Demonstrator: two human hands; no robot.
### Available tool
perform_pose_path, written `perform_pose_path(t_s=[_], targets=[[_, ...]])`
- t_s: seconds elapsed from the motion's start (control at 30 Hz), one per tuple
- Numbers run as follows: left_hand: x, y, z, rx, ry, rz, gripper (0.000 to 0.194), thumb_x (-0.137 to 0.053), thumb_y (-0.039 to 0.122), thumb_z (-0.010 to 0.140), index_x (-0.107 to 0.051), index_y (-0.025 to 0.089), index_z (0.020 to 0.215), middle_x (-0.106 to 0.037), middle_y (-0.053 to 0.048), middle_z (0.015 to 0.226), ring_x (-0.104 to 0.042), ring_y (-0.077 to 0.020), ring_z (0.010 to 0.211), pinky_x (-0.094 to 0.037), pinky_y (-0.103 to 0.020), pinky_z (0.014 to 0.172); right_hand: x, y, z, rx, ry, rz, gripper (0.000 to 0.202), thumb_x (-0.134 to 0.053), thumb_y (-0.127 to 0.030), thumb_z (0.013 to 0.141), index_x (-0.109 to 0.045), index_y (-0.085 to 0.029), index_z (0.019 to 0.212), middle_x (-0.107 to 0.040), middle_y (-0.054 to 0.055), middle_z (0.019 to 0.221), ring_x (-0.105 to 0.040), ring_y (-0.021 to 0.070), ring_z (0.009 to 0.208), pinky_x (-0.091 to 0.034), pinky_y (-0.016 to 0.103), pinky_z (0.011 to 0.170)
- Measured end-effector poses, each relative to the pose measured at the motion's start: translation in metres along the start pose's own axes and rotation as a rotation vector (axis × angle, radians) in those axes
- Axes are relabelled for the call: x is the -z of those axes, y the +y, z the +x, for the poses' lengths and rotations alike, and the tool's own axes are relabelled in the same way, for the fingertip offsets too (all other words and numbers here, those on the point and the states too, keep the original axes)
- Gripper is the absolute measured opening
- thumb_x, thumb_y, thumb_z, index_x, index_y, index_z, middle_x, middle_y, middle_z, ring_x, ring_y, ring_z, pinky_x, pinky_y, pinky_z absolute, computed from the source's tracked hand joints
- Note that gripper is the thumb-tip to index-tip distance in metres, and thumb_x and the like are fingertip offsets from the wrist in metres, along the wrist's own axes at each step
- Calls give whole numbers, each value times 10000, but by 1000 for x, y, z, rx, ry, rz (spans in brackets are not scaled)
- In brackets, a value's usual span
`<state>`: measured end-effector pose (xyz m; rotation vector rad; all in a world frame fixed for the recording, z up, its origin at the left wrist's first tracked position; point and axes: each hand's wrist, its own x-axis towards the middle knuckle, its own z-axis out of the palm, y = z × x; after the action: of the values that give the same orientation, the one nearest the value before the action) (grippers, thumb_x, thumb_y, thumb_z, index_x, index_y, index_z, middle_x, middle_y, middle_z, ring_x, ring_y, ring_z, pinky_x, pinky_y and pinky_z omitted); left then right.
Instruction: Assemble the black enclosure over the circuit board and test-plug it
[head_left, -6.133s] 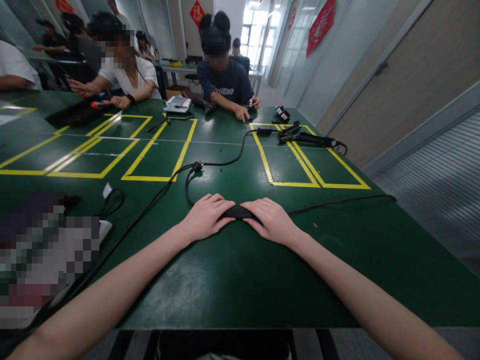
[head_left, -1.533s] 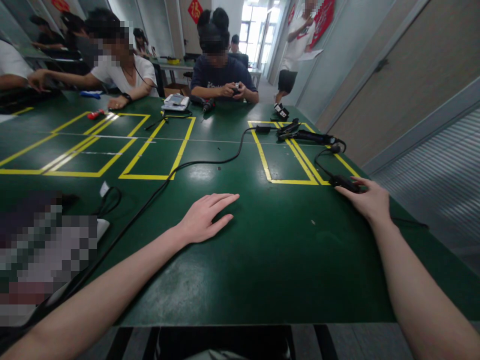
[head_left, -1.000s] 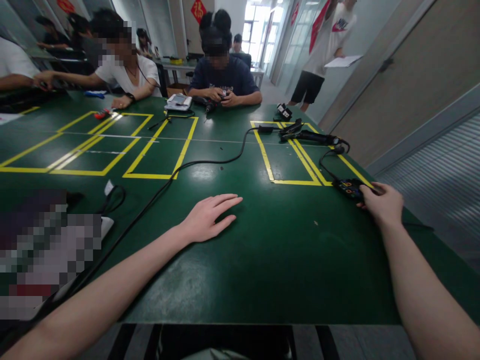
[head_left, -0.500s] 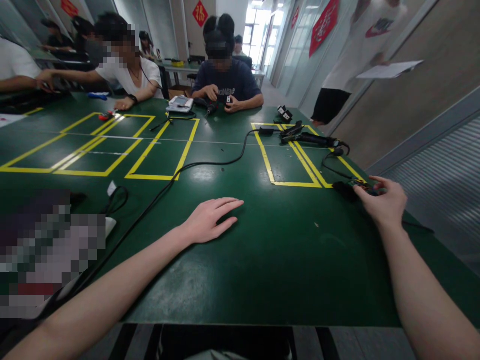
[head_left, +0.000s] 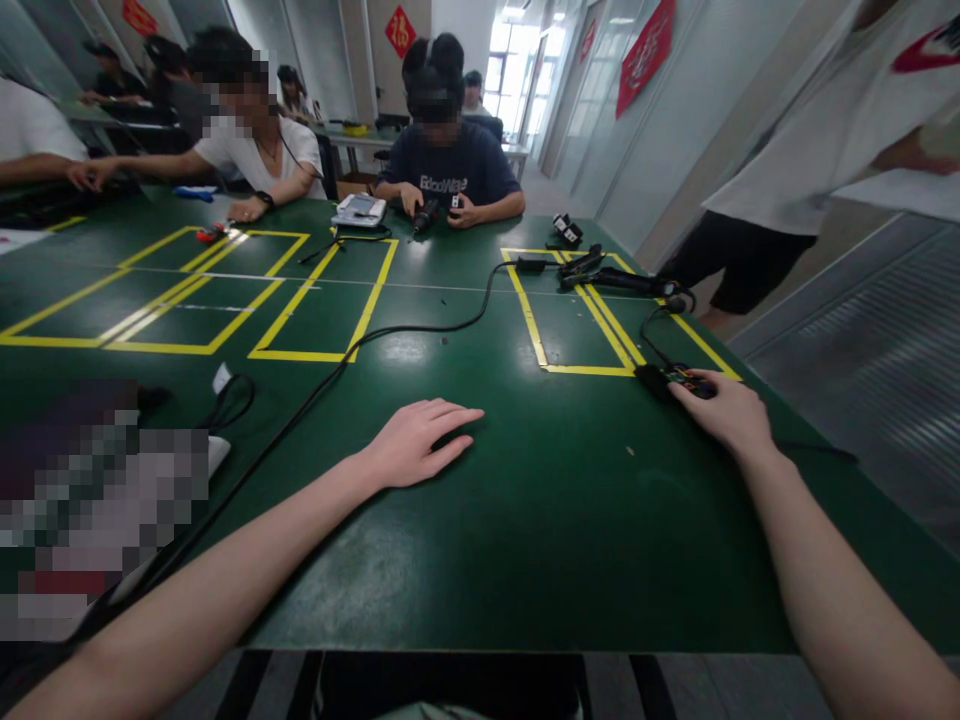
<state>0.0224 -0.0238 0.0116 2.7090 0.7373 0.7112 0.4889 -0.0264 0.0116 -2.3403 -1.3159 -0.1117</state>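
My left hand (head_left: 421,442) lies flat on the green table (head_left: 525,540), fingers stretched out and nothing in it. At the right side of the table, my right hand (head_left: 726,408) is closed around a small dark device with coloured parts (head_left: 694,381). The thumb is on the device's near side, and the other fingers are partly hidden behind it. A black lump (head_left: 652,381) adjoins the device on its left. From there a thin black cord (head_left: 655,343) runs back toward a long black tool (head_left: 622,281).
A long black cable (head_left: 420,327) crosses the table from the lower left. Yellow tape outlines (head_left: 592,370) mark the surface. Across the table a person (head_left: 457,165) holds a power drill (head_left: 425,217). Another person (head_left: 810,170) stands at the right. A blurred-out item (head_left: 112,510) lies left.
My right hand has shifted left with the dark device, its fingers closing closer round it. My left hand stays put. The standing person has come nearer, and the person opposite has lowered a hand to the drill.
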Motion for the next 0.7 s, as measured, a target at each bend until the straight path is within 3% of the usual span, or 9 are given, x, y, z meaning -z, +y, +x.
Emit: perform_pose_path(t_s=[0.1, 0.2, 0.3, 0.37, 0.43, 0.5, 0.57, 0.7], targets=[[0, 0, 0, -4, -2, -2, 377, -442, 356, 1077, -603, 179, 1368, -738, -103, 1236, -706, -240, 1104, -575, -430, 955, -8, -35, -18, 51, -61, -19, 405, -689, -411, 812, -768, -171, 1129, -760, 154, 1107, -701, 344, 1000, -539, 402, 779], [0, 0, 0, -4, 3, 3, 368, -448, 355, 1075, -604, 198, 1369, -735, -99, 1241, -702, -232, 1117, -567, -421, 969, -21, -79, -49, 260, -63, 74, 381, -657, -405, 845, -766, -183, 1135, -751, 138, 1153, -708, 347, 1040, -569, 420, 813], [-1, 0, 0, -13, 67, 13, 357, -460, 343, 1066, -599, 216, 1371, -683, -109, 1348, -661, -245, 1208, -543, -443, 1017, -30, -124, -93, 561, -150, 261, 322, -658, -359, 862, -757, -213, 1131, -748, 105, 1076, -729, 300, 937, -591, 393, 788], [0, 1, 0, -20, 135, 23, 356, -490, 353, 1048, -607, 210, 1352, -658, -127, 1377, -636, -259, 1241, -531, -451, 1027, -31, -151, -124, 850, -287, 424, 301, -658, -308, 881, -735, -223, 1159, -736, 82, 1060, -731, 246, 911, -591, 345, 797], [0, 3, -1, -31, 169, 24, 331, -528, 383, 1021, -650, 184, 1256, -716, -131, 1229, -674, -257, 1124, -548, -424, 956, -30, -171, -148, 1152, -455, 531, 258, -690, -294, 874, -729, -225, 1119, -725, 63, 1043, -727, 207, 899, -582, 297, 778], [1, 4, -2, -37, 149, 9, 293, -555, 413, 996, -684, 170, 1098, -746, -93, 970, -697, -223, 904, -552, -370, 829, -29, -182, -160, 1325, -528, 566, 213, -720, -307, 858, -728, -224, 1054, -721, 51, 1039, -725, 185, 875, -571, 265, 731], [1, 4, -2, -31, 118, -6, 304, -579, 460, 974, -681, 174, 993, -716, -57, 819, -671, -192, 761, -529, -330, 735, -30, -184, -162, 1341, -493, 554, 250, -716, -310, 861, -717, -219, 1094, -720, 52, 1043, -726, 179, 853, -566, 258, 702], [3, 3, -2, -35, 93, 18, 411, -636, 584, 917, -680, 184, 1003, -717, -69, 862, -657, -208, 795, -528, -337, 740, -35, -177, -150, 1222, -346, 497, 336, -658, -298, 904, -666, -218, 1231, -729, 62, 1036, -726, 183, 822, -569, 267, 681]])
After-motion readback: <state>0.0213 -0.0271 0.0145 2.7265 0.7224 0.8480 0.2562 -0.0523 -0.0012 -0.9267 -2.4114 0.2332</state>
